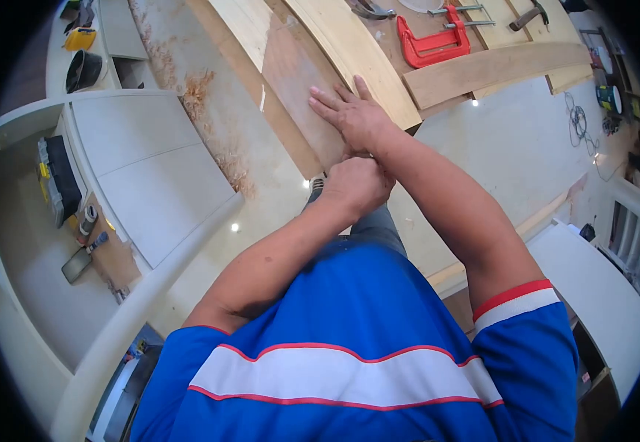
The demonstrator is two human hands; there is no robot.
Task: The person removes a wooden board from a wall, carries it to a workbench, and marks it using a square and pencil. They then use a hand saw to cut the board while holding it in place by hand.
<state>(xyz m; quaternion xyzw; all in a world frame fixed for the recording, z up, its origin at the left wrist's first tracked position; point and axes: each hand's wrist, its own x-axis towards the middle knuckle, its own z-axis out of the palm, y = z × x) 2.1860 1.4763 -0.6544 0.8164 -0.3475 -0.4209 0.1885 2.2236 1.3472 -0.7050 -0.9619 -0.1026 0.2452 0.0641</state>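
Note:
My right hand (362, 118) lies palm down near the end of the workbench, fingers stretched out. Its fingertips rest by a smooth, brownish flat strip (290, 74) and against the edge of a pale wooden plank (349, 44). Just below it, close to my body, my left hand (359, 184) is closed in a fist at the near end of the strip. Whatever the left fingers may hold is hidden behind the hand and the right wrist.
A red clamp (430, 46), a hammer (529, 16) and a curved wooden board (497, 72) lie at upper right. Wood shavings (198, 92) litter the floor. At left stands a white cabinet (150, 158) with a toolbox (62, 180) and brush (97, 241). A cable (579, 121) lies at right.

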